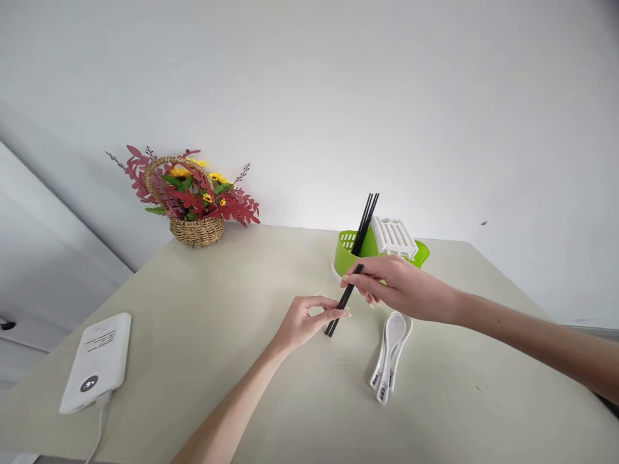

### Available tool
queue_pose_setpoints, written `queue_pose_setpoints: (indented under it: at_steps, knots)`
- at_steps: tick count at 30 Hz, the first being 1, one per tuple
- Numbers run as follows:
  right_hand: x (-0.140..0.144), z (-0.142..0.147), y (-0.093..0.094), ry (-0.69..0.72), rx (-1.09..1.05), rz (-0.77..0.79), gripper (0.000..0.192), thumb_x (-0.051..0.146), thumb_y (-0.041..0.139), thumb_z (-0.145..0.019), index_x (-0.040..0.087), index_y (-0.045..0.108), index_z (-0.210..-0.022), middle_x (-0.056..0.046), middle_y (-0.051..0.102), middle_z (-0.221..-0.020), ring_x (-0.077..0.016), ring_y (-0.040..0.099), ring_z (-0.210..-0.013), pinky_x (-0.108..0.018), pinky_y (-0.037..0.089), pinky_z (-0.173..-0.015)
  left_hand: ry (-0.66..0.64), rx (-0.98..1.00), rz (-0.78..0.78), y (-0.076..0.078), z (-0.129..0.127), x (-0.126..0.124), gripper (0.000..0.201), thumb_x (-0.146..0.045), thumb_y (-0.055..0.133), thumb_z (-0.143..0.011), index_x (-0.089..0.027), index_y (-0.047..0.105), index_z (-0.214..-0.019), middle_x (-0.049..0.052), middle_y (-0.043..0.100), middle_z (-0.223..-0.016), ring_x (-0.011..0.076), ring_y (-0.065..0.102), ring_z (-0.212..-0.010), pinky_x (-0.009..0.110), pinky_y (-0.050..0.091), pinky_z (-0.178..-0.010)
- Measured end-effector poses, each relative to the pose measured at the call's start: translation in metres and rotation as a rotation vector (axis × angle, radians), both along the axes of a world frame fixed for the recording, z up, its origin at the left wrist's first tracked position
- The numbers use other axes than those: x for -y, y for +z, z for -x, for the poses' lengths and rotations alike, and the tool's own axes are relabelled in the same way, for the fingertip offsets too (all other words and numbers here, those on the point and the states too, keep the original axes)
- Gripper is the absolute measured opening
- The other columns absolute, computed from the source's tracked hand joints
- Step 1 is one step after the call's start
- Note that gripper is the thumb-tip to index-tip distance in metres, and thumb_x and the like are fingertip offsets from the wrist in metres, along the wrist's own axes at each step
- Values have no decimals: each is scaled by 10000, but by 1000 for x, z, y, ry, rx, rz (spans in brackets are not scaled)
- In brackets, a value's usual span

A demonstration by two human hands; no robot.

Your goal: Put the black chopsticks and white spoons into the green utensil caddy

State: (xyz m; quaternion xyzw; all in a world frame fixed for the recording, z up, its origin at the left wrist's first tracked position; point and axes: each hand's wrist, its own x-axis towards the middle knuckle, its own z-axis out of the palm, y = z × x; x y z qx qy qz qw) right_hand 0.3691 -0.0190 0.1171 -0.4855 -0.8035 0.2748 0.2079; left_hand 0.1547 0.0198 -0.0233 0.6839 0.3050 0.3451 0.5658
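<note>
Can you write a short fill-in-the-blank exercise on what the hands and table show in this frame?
1. Both hands hold a bundle of black ____.
2. The right hand grips the bundle higher than the ____ hand does.
3. The white spoons lie on the table in front of the ____ holder.
4. A wicker basket of ____ stands by the wall.

Missing words: chopsticks; left; green; flowers
</note>
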Motion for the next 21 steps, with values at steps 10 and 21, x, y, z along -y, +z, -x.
queue_pose_setpoints:
  at_steps: [10, 21]
  knots:
    - [7, -2, -1, -10, 1, 4, 484, 609, 435, -1075, 230, 720, -979, -2, 655, -736, -150, 604, -660, -279, 438, -616, 21, -4, -18, -5, -1, -1, 256, -460, 813, -872, -210, 862, -901, 64, 825, -944, 246, 743, -939, 305, 535, -873]
    - [8, -9, -7, -14, -43, -14, 430, 558, 447, -1082, 222, 700, -992, 2, 655, -739, -153, 629, -665, -283, 468, -648, -67, -38, 34, -8, 3, -5, 325, -504, 795, -880, -224, 872, -1026, 76, 832, -1055, 314, 754, -1080, 361, 569, -945]
